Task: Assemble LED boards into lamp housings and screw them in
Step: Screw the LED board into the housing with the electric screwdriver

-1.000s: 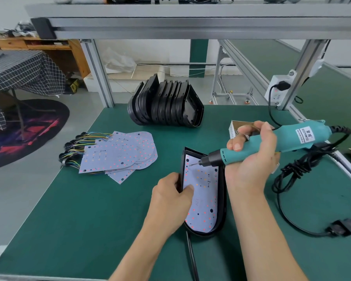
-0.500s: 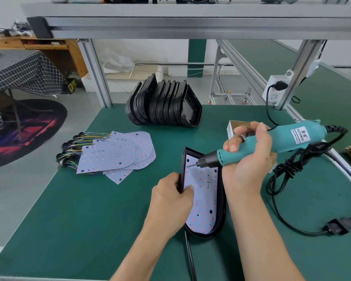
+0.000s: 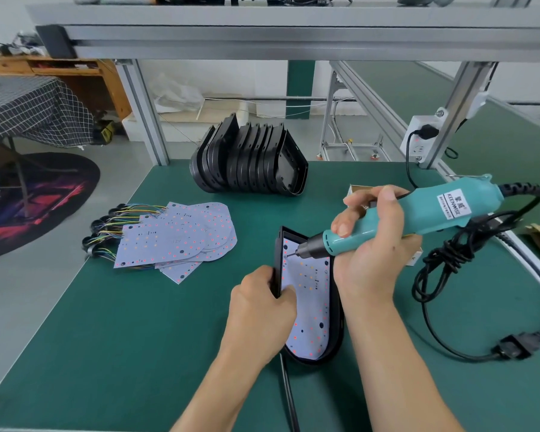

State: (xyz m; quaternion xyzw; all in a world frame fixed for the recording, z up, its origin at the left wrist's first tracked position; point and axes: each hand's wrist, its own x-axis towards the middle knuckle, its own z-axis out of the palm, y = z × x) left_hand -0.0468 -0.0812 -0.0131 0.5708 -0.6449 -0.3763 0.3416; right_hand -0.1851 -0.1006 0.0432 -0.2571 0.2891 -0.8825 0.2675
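A black lamp housing lies on the green table with a white LED board seated inside it. My left hand grips the housing's left wall, thumb pressing on the board. My right hand grips a teal electric screwdriver. Its bit tip touches the board near the upper left corner. A stack of loose LED boards with coloured wires lies to the left. A row of empty black housings stands at the back.
The screwdriver's black cable coils on the table at the right and runs to a wall socket. A small cardboard box sits behind my right hand. An aluminium frame spans overhead. A black cable leaves the housing toward me.
The screwdriver's tip has dropped a little and moved left onto the board's upper left corner. My left hand stays on the housing.
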